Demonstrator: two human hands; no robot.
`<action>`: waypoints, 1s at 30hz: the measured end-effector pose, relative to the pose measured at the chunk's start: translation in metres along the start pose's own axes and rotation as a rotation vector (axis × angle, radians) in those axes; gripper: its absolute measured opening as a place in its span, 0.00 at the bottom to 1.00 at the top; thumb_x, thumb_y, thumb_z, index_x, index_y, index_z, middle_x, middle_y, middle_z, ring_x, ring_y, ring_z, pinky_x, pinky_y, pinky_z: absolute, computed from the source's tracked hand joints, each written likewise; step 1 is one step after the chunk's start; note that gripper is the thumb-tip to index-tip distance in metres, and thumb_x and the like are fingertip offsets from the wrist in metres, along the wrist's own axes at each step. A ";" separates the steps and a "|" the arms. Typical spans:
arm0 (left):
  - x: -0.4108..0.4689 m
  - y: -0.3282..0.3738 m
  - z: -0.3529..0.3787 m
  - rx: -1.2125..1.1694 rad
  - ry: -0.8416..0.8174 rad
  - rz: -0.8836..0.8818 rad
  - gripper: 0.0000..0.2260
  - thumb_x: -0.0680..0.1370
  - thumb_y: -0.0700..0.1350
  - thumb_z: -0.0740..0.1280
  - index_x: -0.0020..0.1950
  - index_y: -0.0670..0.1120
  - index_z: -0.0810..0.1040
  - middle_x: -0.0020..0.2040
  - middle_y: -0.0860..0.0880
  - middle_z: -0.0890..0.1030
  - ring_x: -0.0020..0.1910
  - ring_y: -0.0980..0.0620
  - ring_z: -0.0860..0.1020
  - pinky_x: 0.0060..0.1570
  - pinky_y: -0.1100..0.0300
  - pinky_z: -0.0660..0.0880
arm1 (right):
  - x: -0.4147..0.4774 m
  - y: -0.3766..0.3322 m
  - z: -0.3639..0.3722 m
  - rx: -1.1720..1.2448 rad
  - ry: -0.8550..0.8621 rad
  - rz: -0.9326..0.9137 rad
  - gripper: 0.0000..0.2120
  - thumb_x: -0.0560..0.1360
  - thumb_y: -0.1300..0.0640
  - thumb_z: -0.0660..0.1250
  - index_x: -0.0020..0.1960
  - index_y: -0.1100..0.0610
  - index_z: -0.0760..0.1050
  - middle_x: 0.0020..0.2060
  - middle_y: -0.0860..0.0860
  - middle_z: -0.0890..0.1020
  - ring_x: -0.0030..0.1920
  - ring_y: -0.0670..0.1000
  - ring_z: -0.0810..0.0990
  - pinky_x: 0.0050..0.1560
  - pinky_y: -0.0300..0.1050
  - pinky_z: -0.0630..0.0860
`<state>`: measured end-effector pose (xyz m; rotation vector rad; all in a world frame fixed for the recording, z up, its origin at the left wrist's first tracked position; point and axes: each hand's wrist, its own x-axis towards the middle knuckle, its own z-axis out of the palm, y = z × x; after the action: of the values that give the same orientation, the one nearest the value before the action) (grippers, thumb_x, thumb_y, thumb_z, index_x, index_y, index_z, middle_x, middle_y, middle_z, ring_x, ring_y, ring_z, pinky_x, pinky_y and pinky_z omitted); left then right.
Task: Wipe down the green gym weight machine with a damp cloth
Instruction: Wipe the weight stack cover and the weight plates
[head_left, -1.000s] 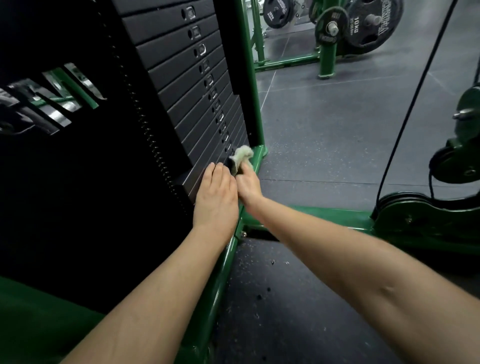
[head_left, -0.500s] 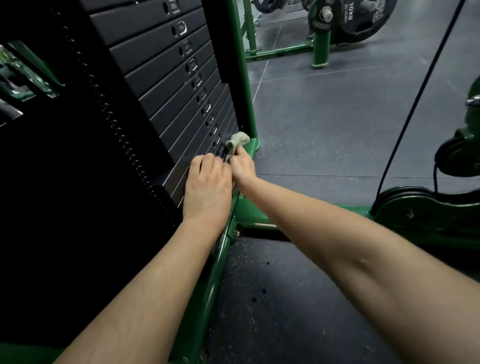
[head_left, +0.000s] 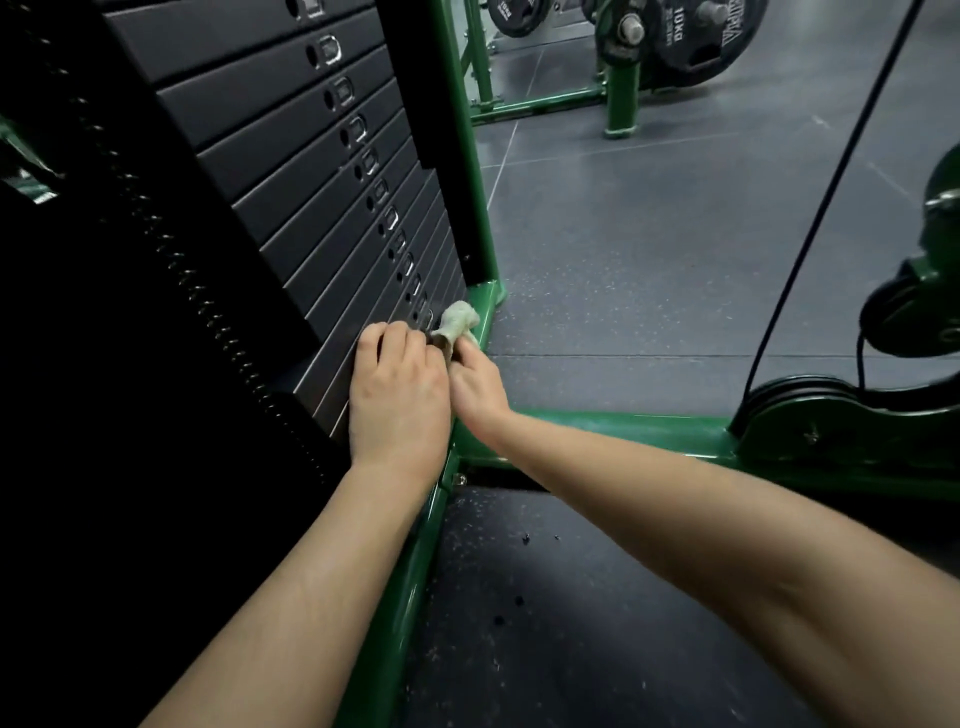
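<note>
1. 1 green weight machine fills the left and middle of the view; its upright post runs down to a base rail that heads toward the camera, and a cross rail branches to the right.
2. 1 black weight stack sits inside the frame, left of the post; plates are layered, each with a pin hole and a small metal label near its right end.
3. Grey rubber floor lies right of the machine; white specks are scattered on the darker patch near the base rail.
4. 1 black cable runs diagonally down to a green pulley housing at the right end of the cross rail.
5. 1 green rack with a 10KG plate stands at the top of the view, well apart from the hands.
6. Left hand lies against the lowest plates, fingers curled at the tips over a plate edge; it touches the cloth's near edge, and whether it pinches the cloth I cannot tell.
7. Right hand is just beside the left, fingers pinching the cloth.
8. 1 pale, bunched cloth sits at the stack's lower right corner, against the bottom plates and just beside the post foot.
</note>
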<state>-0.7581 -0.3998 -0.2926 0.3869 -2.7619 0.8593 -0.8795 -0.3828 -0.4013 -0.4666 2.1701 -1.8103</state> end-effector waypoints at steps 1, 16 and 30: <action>-0.001 -0.001 -0.001 -0.001 -0.013 0.001 0.19 0.80 0.42 0.47 0.58 0.48 0.76 0.56 0.49 0.77 0.64 0.44 0.71 0.76 0.47 0.58 | 0.009 -0.009 -0.002 0.001 0.005 0.010 0.19 0.75 0.57 0.57 0.63 0.44 0.75 0.60 0.52 0.83 0.60 0.59 0.80 0.64 0.59 0.76; -0.003 0.004 0.001 0.004 -0.041 -0.002 0.22 0.80 0.43 0.45 0.60 0.49 0.78 0.60 0.50 0.75 0.70 0.45 0.68 0.80 0.45 0.46 | -0.005 0.008 -0.001 0.172 -0.016 0.149 0.26 0.72 0.58 0.59 0.65 0.37 0.75 0.58 0.50 0.84 0.58 0.56 0.81 0.62 0.57 0.79; -0.004 -0.001 0.008 -0.053 -0.047 0.053 0.25 0.78 0.41 0.44 0.56 0.46 0.81 0.56 0.47 0.79 0.67 0.43 0.72 0.81 0.43 0.44 | 0.078 -0.002 0.001 0.339 0.087 0.278 0.18 0.79 0.61 0.56 0.65 0.52 0.77 0.57 0.58 0.83 0.59 0.63 0.81 0.64 0.59 0.78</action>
<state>-0.7552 -0.4047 -0.2996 0.3300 -2.8433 0.7970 -0.9501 -0.4167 -0.4004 -0.0099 1.8149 -2.0085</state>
